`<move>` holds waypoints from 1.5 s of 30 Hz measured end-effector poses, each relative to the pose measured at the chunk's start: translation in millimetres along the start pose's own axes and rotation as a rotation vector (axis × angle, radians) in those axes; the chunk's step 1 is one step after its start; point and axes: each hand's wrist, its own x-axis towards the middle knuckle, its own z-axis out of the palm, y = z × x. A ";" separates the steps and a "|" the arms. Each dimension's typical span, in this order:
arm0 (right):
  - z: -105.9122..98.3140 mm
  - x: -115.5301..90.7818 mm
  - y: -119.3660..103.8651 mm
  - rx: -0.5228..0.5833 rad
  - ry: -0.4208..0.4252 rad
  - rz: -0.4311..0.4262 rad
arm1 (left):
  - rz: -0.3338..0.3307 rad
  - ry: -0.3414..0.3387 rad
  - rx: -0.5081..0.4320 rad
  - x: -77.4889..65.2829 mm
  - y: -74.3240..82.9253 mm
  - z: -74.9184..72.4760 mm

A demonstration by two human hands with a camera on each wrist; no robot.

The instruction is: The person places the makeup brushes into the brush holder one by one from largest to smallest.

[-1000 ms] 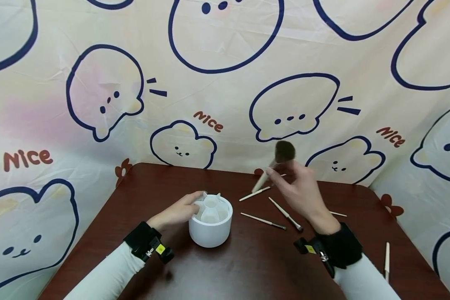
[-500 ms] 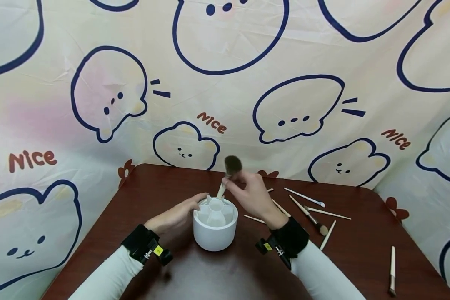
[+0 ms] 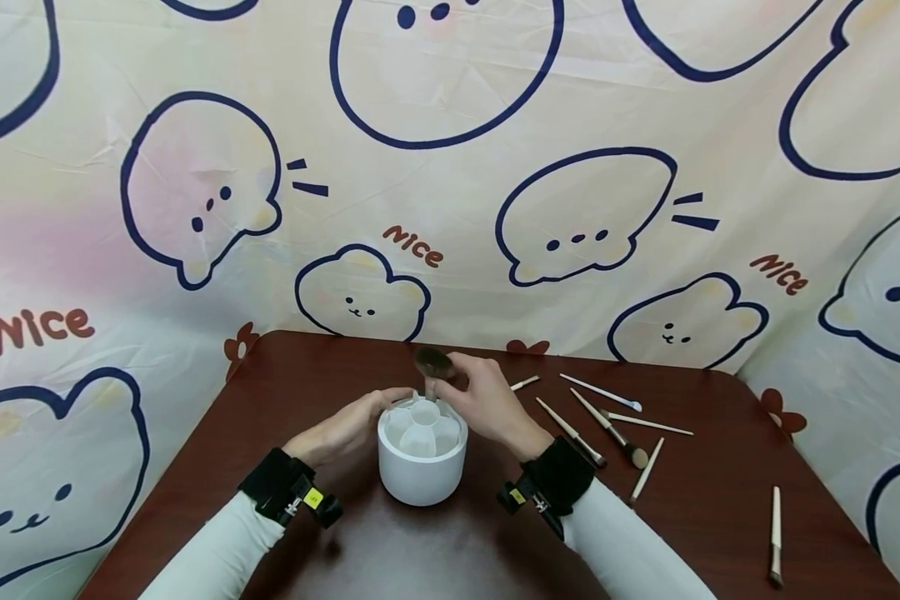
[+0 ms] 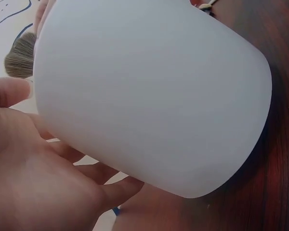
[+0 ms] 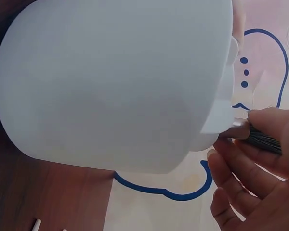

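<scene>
A round white brush holder [image 3: 422, 477], divided inside into compartments, stands upright on the table. My left hand [image 3: 345, 427] holds its left side, the thumb at the rim and the fingers along the outer wall in the left wrist view. My right hand [image 3: 493, 405] pinches a makeup brush [image 3: 433, 363] by its metal collar, just below the dark, fluffy bristles. The brush is upside down for its handle, bristles up, at the holder's back compartment. In the right wrist view the collar [image 5: 239, 129] is at the rim; the handle is hidden inside the holder.
On the dark brown table [image 3: 330, 550], several makeup brushes lie scattered right of the holder, among them a round-headed brush [image 3: 607, 427] and a flat one [image 3: 572, 432]. Another brush [image 3: 776, 537] lies near the right edge. A patterned cloth [image 3: 450, 200] hangs behind.
My right hand has carried the makeup brush left to the holder and lowered its handle into the back compartment. My left hand has stayed at the holder's side.
</scene>
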 end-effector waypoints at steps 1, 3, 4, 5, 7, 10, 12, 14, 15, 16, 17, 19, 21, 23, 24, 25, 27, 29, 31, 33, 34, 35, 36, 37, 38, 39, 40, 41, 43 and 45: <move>0.3 0.9 0.0 0.000 0.001 0.009 | 0.001 -0.003 -0.006 -0.3 -0.3 -0.7; 1.2 2.8 0.5 -0.005 -0.002 0.027 | 0.011 0.001 0.003 -0.3 -0.7 -2.0; 1.8 3.7 0.7 -0.007 -0.005 0.034 | 0.015 0.006 0.013 0.3 -0.9 -2.5; 2.7 4.6 1.2 -0.008 -0.011 0.037 | 0.016 0.012 0.016 1.4 -0.9 -3.0; 4.5 6.7 2.0 -0.010 -0.022 0.046 | 0.022 0.034 0.036 3.9 -1.1 -3.8; 7.1 9.6 2.4 -0.010 -0.043 0.048 | 0.019 0.070 0.072 9.4 -0.1 -4.1; 8.3 11.1 2.3 -0.009 -0.056 0.052 | 0.015 0.076 0.086 13.1 0.4 -4.4; 8.9 11.5 2.5 -0.011 -0.073 0.049 | 0.012 0.079 0.113 15.8 0.9 -5.2; 8.9 11.3 2.7 -0.011 -0.084 0.046 | 0.008 0.081 0.123 16.4 0.7 -5.9; 8.7 10.8 3.0 -0.013 -0.094 0.044 | 0.006 0.084 0.137 16.5 0.6 -6.7; 8.0 10.0 3.3 -0.013 -0.104 0.042 | 0.007 0.088 0.154 16.4 0.3 -7.6; 5.1 7.0 4.3 -0.026 -0.119 0.030 | 0.009 0.096 0.187 15.4 -0.7 -9.5; 0.1 2.5 5.9 -0.048 -0.125 0.024 | 0.018 0.094 0.193 14.2 -1.9 -11.2; -7.7 -3.2 8.8 -0.076 -0.122 0.017 | 0.033 0.090 0.202 13.8 -3.3 -12.9; -12.4 -6.6 10.9 -0.093 -0.118 0.014 | 0.038 0.089 0.195 13.5 -3.7 -13.5; -17.7 -10.2 13.3 -0.106 -0.110 0.016 | 0.041 0.093 0.198 13.4 -4.2 -14.2; -30.3 -18.0 20.5 -0.140 -0.095 0.015 | 0.044 0.099 0.212 13.3 -4.5 -15.4; -45.2 -26.4 31.5 -0.176 -0.073 0.006 | 0.045 0.111 0.236 13.3 -4.1 -15.8; -62.4 -35.3 45.9 -0.259 -0.050 0.003 | 0.058 0.122 0.278 14.8 -3.3 -16.1; -81.3 -43.8 65.5 -0.379 -0.041 0.006 | 0.066 0.131 0.310 15.0 1.2 -14.3; -90.6 -48.2 76.2 -0.436 -0.041 0.014 | 0.069 0.137 0.326 16.0 1.9 -14.2; -99.7 -53.0 87.1 -0.496 -0.051 0.026 | 0.070 0.141 0.337 16.8 2.6 -14.1; -108.5 -58.3 98.1 -0.554 -0.068 0.041 | 0.068 0.142 0.343 17.5 2.7 -14.1; -116.7 -63.8 109.2 -0.599 -0.097 0.057 | 0.063 0.141 0.344 17.8 2.7 -13.6; -124.2 -69.6 120.3 -0.617 -0.130 0.078 | 0.059 0.135 0.342 18.2 2.1 -13.3; -131.0 -75.5 129.9 -0.619 -0.168 0.100 | 0.061 0.123 0.330 20.0 -1.6 -14.4; -136.9 -81.5 138.3 -0.614 -0.208 0.127 | 0.058 0.112 0.312 19.9 -2.2 -13.5; -142.1 -86.5 146.0 -0.598 -0.247 0.156 | 0.058 0.103 0.303 20.2 -3.2 -12.7; -150.0 -94.7 158.6 -0.554 -0.315 0.207 | 0.055 0.090 0.279 20.9 -5.4 -10.9; -155.1 -99.4 166.7 -0.516 -0.361 0.243 | 0.046 0.086 0.249 21.7 -7.1 -9.2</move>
